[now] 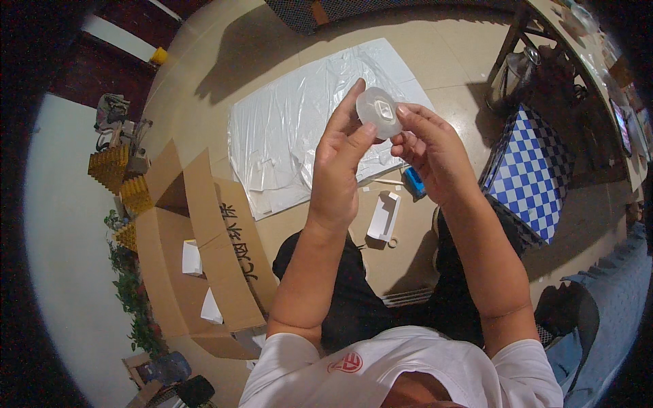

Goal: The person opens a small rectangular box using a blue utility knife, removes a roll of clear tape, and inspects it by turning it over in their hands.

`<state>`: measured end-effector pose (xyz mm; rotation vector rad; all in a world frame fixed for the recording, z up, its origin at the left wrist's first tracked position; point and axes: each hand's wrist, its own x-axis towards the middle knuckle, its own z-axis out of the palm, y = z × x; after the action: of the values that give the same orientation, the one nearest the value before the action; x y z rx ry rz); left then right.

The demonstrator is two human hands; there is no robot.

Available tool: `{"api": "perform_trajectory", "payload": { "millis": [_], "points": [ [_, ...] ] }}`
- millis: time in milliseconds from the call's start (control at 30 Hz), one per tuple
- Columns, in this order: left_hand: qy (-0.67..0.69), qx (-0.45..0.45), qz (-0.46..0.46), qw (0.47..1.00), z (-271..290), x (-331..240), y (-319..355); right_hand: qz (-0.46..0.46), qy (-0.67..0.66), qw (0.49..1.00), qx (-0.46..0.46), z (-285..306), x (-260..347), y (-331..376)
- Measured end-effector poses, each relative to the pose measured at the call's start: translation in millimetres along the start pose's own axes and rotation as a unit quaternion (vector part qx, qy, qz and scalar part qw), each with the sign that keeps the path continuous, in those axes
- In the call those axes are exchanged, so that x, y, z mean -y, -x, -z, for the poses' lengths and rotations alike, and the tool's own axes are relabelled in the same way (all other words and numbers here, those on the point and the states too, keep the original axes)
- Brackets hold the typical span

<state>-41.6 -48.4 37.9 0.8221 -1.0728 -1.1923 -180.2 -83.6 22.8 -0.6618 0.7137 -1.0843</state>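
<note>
In front of me, raised above the floor, is a translucent whitish rounded piece (369, 102) with a small squarish patch near its middle. My left hand (343, 146) grips its left and lower edge, with the thumb on its face. On the opposite edge, the thumb and fingers of my right hand (430, 139) pinch it. Below the hands on the floor lie a small open white box (385, 216), a small ring (393, 242) and a blue object (413, 182) that I cannot make out. Beyond the hands, a wrinkled clear plastic sheet (282, 126) covers a flat white slab.
An open cardboard box (228, 251) stands at my left with small white boxes inside. At right are a blue-and-white checkered stack (527, 170), a wooden table (517, 30) and blue cloth (612, 292). Green plants (129, 292) line the far left.
</note>
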Motion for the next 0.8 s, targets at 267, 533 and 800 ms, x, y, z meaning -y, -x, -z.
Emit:
{"api": "perform_trajectory", "payload": {
  "millis": [267,533,800],
  "points": [
    [-0.137,-0.021,-0.002,0.990,-2.4,3.9,2.4,-0.034,0.026,0.999,0.021,-1.9,-6.0,1.2],
    [-0.151,-0.046,0.010,0.987,-4.9,-2.5,3.9,0.072,0.150,0.986,-0.006,-7.7,-5.7,1.8],
    [-0.197,-0.048,-0.045,0.978,2.6,4.9,1.5,0.129,0.158,0.979,0.031,-8.5,-2.0,4.5]
  ]
}}
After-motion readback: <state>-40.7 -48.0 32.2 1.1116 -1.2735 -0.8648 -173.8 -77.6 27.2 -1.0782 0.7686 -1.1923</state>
